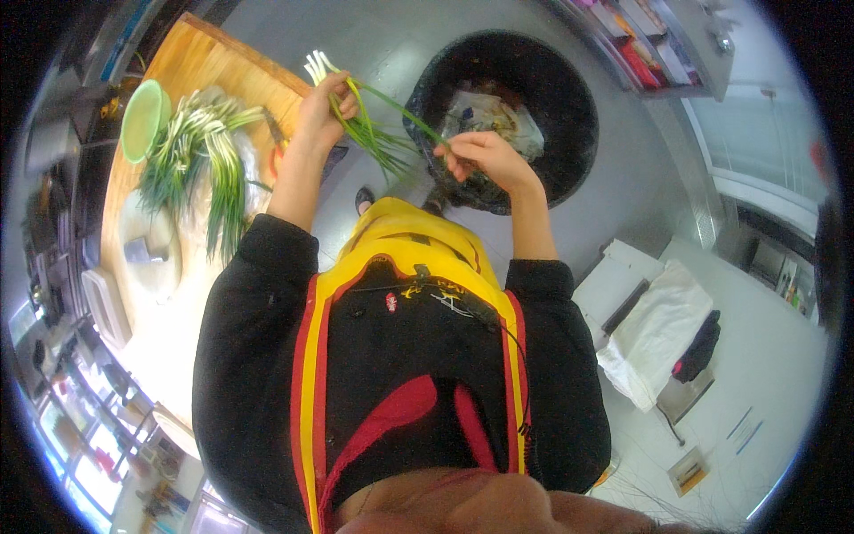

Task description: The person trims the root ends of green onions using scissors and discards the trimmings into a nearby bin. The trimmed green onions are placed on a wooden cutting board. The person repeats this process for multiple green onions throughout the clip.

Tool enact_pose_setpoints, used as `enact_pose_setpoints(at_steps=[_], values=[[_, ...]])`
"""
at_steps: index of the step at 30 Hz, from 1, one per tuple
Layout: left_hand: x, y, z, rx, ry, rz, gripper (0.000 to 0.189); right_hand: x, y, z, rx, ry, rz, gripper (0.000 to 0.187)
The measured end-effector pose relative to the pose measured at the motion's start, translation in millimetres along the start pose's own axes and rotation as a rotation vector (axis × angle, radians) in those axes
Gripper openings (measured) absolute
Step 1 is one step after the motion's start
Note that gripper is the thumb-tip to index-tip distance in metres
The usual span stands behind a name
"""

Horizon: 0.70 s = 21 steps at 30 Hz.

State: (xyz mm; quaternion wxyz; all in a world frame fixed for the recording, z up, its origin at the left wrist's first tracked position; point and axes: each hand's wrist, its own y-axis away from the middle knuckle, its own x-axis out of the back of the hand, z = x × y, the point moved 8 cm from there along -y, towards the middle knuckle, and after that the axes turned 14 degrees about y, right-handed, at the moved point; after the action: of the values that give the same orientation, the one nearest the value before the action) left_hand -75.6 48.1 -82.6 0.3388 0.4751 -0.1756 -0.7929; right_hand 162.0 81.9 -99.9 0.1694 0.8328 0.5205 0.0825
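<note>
My left hand (327, 107) grips a small bunch of green onions (365, 137), white ends up and green leaves trailing down to the right. One long leaf (403, 112) stretches from the bunch across to my right hand (484, 157), which pinches its end between thumb and fingers. Below and beyond my right hand is a round black bin (577, 120) with a plastic bag (490, 117) and scraps inside. On the wooden table (227, 60) at the left, near my left forearm, lies a larger heap of green onions (200, 147).
A light green bowl (145, 121) sits tilted beside the heap. A knife-like tool with an orange handle (275, 157) lies partly hidden by my left forearm. White cloth (657, 337) covers something at the right. Shelves with packages (640, 47) stand at the upper right.
</note>
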Motion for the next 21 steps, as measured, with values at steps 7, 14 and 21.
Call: enact_pose_setpoints(at_steps=[7,14,21], values=[[21.5,9.0,19.1,-0.164,0.009,0.11,0.016,-15.2,13.4,-24.0,-0.077,0.24,0.094,0.024],[37.6,65.7,43.3,-0.701,-0.333,-0.107,0.014,8.1,9.4,-0.8,-0.138,-0.122,0.418,0.019],[131.3,122.8,98.1,-0.371,0.042,0.186,0.017,62.7,-32.6,6.7,-0.364,1.359,0.703,0.047]])
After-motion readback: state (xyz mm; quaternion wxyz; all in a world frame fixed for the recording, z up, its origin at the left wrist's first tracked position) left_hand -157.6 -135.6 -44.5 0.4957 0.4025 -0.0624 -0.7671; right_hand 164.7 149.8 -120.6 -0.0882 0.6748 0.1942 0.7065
